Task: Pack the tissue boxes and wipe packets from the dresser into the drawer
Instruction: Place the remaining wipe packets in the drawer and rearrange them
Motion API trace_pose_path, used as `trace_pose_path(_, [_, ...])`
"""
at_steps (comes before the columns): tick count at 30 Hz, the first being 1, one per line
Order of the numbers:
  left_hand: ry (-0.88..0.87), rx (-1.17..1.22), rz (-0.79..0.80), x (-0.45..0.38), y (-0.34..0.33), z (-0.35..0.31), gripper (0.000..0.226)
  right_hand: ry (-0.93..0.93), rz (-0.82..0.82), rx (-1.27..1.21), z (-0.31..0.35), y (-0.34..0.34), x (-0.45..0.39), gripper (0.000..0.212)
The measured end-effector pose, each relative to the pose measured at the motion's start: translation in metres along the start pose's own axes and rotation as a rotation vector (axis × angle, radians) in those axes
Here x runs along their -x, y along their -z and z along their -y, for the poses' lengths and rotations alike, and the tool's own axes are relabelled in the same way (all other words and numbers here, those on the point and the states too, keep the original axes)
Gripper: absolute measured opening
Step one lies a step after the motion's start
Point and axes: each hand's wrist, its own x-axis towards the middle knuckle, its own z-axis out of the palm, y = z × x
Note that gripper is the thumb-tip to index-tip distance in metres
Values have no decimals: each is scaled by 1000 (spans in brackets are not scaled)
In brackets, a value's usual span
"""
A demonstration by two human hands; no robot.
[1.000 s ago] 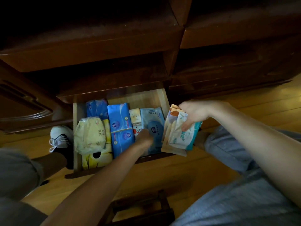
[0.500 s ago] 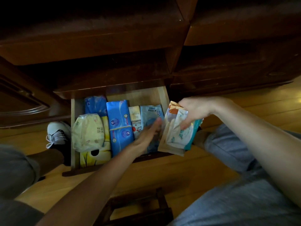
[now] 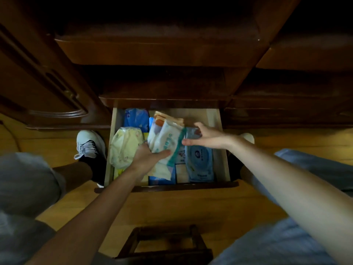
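Observation:
The open wooden drawer [image 3: 223,150] sits low in the dark dresser [image 3: 152,50]. Over its middle my left hand [image 3: 148,157] grips a bundle of white wipe packets [image 3: 166,142] from below, thumb across the front. My right hand [image 3: 208,136] is spread beside the bundle, thumb tip at its teal right edge, fingers apart from it. Inside lie a pale yellow tissue pack [image 3: 126,146] at left, a blue pack [image 3: 136,117] at the back, a blue pack [image 3: 162,180] at the front and a light blue wipe packet [image 3: 199,161] at right.
I squat over a wooden floor, knees on both sides. A white shoe [image 3: 88,144] stands just left of the drawer. A small dark wooden stool [image 3: 166,243] is below the drawer front. Closed dresser drawers rise above.
The bundle of wipe packets moved left from outside the drawer's right edge to over its middle. My left hand took hold of it and my right hand opened.

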Motion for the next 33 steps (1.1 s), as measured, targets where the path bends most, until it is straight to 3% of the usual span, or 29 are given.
trace_pose_path(5, [62, 79, -76, -13, -2, 10, 33, -188, -17, 205, -27, -24, -62, 123])
trace_pose_path(9, [94, 49, -86, -26, -6, 22, 41, -220, -42, 335, -40, -37, -93, 149])
trace_pose_path(13, [90, 56, -92, -30, -3, 31, 47, -168, 38, 461, -43, -24, -111, 152])
trace_pose_path(15, [84, 65, -81, -32, -2, 32, 47, -89, 7, 560, -43, -13, -111, 136])
trace_pose_path(18, [94, 68, -68, -34, -2, 33, 49, 23, 52, 571, -38, 6, -106, 72])
trace_pose_path(20, [99, 57, -73, -34, -3, 33, 51, 17, 151, 520, -33, 16, -100, 47])
trace_pose_path(25, [71, 55, -63, -33, -1, 35, 47, -68, 312, 537, -12, 34, -81, 65])
trace_pose_path(29, [70, 61, -52, -31, 2, 37, 42, -59, 347, 616, 10, 44, -73, 38])
trace_pose_path(33, [50, 59, -60, -28, 1, 35, 30, -143, 372, 720, 20, 36, -76, 53])
